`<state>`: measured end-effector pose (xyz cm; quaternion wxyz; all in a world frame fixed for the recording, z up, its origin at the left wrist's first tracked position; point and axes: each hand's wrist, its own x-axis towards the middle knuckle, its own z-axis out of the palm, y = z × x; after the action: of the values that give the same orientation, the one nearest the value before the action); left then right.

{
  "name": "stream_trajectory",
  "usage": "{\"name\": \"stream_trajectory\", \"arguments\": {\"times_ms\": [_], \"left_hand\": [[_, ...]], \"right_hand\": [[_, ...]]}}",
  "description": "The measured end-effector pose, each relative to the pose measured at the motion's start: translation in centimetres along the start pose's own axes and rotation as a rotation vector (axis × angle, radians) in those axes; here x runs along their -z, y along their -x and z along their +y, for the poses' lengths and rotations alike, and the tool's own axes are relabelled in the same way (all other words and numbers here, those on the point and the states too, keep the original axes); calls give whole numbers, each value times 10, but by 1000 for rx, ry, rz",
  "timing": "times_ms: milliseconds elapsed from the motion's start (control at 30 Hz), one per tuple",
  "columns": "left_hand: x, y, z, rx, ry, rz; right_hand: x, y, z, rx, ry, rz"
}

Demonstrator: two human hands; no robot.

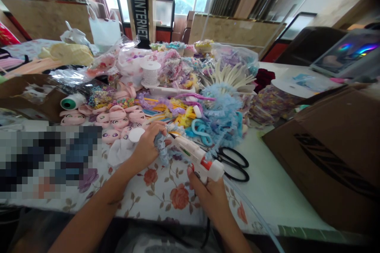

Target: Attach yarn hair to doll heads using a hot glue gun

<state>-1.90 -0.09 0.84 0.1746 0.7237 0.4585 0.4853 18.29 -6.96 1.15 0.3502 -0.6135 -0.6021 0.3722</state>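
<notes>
Scissors (pixel 247 162) partly hidden by glue gun (pixel 194 153), right hand (pixel 209 193) holding its handle, left hand (pixel 148 144) holding blue ruffle (pixel 162 151), fingertips partly obscured

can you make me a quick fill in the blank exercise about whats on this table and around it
The glue gun is in the ____ hand. The left hand holds ruffled trim coloured ____. The scissors have ____ handles. The sign reads "Z R-____".
Missing words: right; blue; black; INTERNET.
</notes>
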Motion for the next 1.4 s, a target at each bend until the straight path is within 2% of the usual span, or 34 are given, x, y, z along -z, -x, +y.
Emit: {"name": "stream_trajectory", "arguments": {"times_ms": [233, 500, 700, 800, 1033, 1400], "left_hand": [[1, 0, 0, 45, 9, 10], [1, 0, 0, 88, 6, 20], [1, -1, 0, 132, 31, 39], [1, 0, -1, 155, 42, 36], [-1, 1, -4, 127, 72, 7], [0, 0, -2, 71, 23, 3]], "right_hand": [[3, -2, 7, -40, -19, -25], [3, 0, 6, -29, -9, 58], [7, -4, 11, -29, 85, 108], [8, -4, 12, -7, 117, 94], [2, -2, 6, 79, 98, 12], [-3, -5, 11, 24, 44, 25]]}}
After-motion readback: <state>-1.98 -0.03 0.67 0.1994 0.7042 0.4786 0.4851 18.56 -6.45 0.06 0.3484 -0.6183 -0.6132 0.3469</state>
